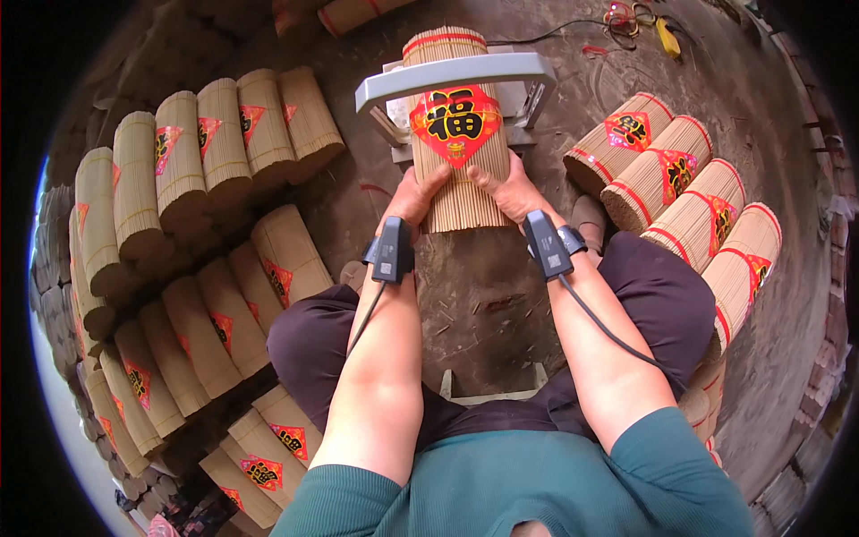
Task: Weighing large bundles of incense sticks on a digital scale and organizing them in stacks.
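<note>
A bundle of thin pale sticks (463,208) lies lengthwise ahead of me, passing under the arch of a grey strapping machine (455,73). A red diamond label (456,150) with a black and gold character is on its top. A red band circles its far end; a thin yellow tie crosses nearer to me. My left hand (415,197) is closed on the near left side of the bundle, thumb on top. Opposite it, my right hand (510,190) grips the near right side, its thumb also on the sticks. The undersides of both hands are hidden.
Rows of labelled stick bundles (224,134) with yellow ties stand at left. On the right lie several red-banded bundles (693,179). A dark cable (559,34) leads to a yellow-handled tool (667,39) at the far right. My knees flank the work spot.
</note>
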The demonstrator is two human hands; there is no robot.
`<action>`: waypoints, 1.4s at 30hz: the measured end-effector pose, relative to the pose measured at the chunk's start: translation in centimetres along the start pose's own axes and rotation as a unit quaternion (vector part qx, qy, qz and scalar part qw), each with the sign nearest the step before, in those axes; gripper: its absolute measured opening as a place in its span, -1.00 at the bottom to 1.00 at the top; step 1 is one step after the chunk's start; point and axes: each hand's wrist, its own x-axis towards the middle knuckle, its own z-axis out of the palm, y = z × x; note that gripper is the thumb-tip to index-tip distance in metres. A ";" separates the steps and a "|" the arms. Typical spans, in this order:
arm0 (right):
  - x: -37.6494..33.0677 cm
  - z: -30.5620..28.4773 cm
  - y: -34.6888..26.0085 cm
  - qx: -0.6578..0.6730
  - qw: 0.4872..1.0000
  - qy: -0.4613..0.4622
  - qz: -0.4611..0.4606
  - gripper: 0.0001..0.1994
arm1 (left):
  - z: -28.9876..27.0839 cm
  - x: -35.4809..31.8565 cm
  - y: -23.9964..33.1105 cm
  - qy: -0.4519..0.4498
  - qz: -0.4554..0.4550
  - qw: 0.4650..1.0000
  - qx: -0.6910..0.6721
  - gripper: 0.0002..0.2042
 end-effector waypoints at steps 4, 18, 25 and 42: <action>0.6 -0.3 -1.0 0.058 0.998 -0.017 0.022 0.14 | 0.0 0.7 0.8 -0.026 0.003 0.999 -0.033 -0.29; 1.4 -0.7 1.0 0.142 0.989 -0.009 -0.023 0.19 | 0.0 1.5 -1.0 0.008 0.014 1.000 -0.026 -0.28; 0.1 0.3 -1.5 0.164 0.986 -0.001 0.010 0.19 | 0.0 0.9 -0.1 0.007 0.009 0.999 -0.045 -0.20; -7.7 2.1 -1.3 0.120 0.991 -0.042 -0.044 -0.41 | 0.8 -7.1 -1.2 0.000 -0.091 0.990 -0.107 -0.44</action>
